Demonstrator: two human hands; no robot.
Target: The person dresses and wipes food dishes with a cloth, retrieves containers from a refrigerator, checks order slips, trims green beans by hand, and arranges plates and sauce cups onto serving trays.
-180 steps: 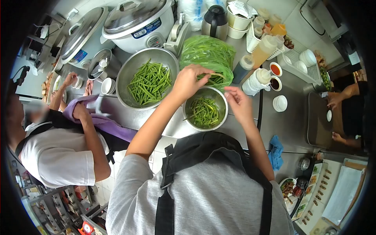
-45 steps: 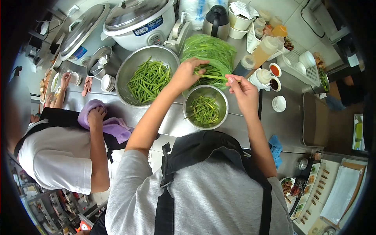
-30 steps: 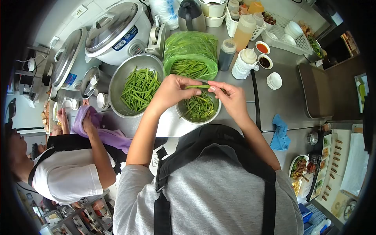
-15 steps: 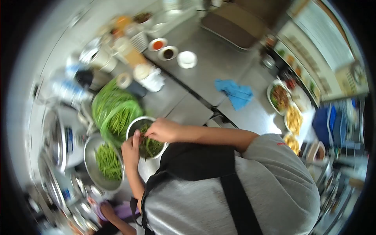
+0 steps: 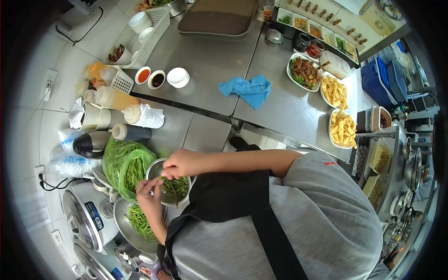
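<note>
My left hand [image 5: 149, 192] and my right hand [image 5: 178, 164] meet over a round metal bowl [image 5: 187, 195], fingertips pinched close together. Thin green bean strands show at the fingers of both hands; the exact grip is partly hidden. Trimmed-looking green bean pieces [image 5: 175, 187] lie in this bowl beneath my hands. To the left, a green plastic bag [image 5: 122, 156] gapes open with long green beans [image 5: 135, 171] inside. Below the bag, a larger metal bowl [image 5: 122, 219] holds more green beans [image 5: 141, 222], partly covered by my left hand and forearm.
Sauce bottles [image 5: 113, 99], a dark kettle [image 5: 88, 144] and rice cookers [image 5: 84, 219] line the wall. A blue cloth [image 5: 247, 89], white bowls [image 5: 178, 77] and a brown tray [image 5: 217, 21] lie on the steel counter. Filled dishes [image 5: 343, 128] stand at the right.
The view has turned, so counter items appear farther left and the right-hand shelves show more. My hands stay together over the small bowl. The other person's arm at lower left is mostly out of view.
</note>
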